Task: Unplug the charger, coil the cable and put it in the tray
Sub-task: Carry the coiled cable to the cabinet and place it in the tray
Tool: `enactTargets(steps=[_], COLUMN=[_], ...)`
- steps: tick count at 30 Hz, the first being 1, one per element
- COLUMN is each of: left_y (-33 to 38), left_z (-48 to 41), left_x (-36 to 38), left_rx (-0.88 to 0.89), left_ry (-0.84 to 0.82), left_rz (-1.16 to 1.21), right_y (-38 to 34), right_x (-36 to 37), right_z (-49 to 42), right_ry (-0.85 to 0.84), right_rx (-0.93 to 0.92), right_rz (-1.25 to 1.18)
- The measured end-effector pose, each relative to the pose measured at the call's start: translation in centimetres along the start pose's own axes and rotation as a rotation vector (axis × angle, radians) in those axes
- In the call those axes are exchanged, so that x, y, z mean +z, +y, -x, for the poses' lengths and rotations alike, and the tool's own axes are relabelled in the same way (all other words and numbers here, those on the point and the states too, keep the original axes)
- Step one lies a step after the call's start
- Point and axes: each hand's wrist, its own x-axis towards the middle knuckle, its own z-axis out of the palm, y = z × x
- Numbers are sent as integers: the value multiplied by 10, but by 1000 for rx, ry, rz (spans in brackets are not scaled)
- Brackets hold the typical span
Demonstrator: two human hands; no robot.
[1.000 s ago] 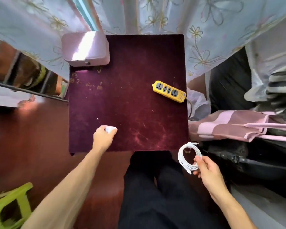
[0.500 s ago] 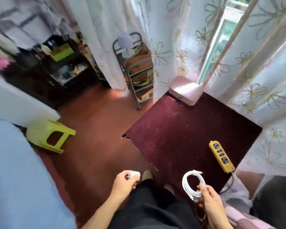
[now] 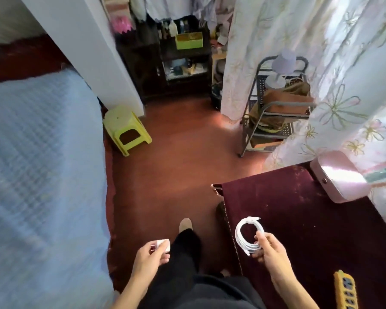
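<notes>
Beside a dark red cloth-covered table point(image 3: 299, 219), the right hand point(image 3: 270, 250) pinches the coiled white cable point(image 3: 245, 235); the left hand point(image 3: 149, 257) grips the small white charger block point(image 3: 163, 246). No tray is identifiable; keep the loops pinched while carrying.

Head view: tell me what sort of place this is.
Probably a small lived-in bedroom: a bed with a blue quilted cover, floral curtains and a cluttered dark shelf unit.
</notes>
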Motion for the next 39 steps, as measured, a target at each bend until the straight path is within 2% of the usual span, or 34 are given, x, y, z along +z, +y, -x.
enactTargets(steps=[8, 15, 21, 27, 33, 39], left_y=[84, 184, 263, 349, 415, 461], left_z=[-83, -152, -218, -276, -329, -397], left_x=[-31, -33, -12, 18, 30, 18], left_rx=[26, 56, 91, 91, 86, 33], left_ry=[-34, -94, -155, -118, -75, 3], left_rz=[70, 8, -108, -186, -77, -40], right_y=[-101, -163, -205, -275, -363, -435], right_x=[88, 137, 162, 185, 217, 263], right_z=[-58, -112, -193, -285, -350, -403], right_ry=[-122, -89, -66, -102, -174, -162], right_rx=[-42, 32, 75, 101, 58, -21], right_rz=[10, -86, -112, -119, -92, -11])
